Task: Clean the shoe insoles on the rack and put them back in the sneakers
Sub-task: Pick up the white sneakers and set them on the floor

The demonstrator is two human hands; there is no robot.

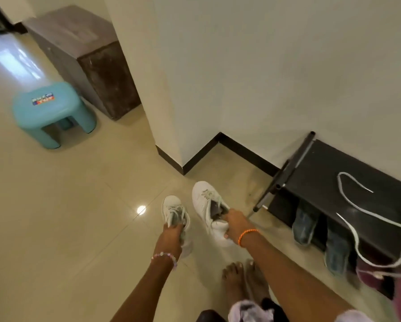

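I hold two white sneakers above the tiled floor, toes pointing away from me. My left hand (171,235) grips the left sneaker (174,210) at its heel opening. My right hand (235,225) grips the right sneaker (205,201) at its heel, fingers inside the opening. Both sneakers are laced, with grey lining showing inside. The black shoe rack (334,173) stands against the wall at the right. A loose white shoelace (357,210) lies across its top. No loose insole is visible on the rack.
Blue shoes (304,226) and a maroon shoe (369,275) sit on the rack's lower shelf. A turquoise plastic stool (53,112) and a brown cabinet (88,54) stand at the back left. A wall corner (169,147) juts out ahead. My bare feet (243,282) are below.
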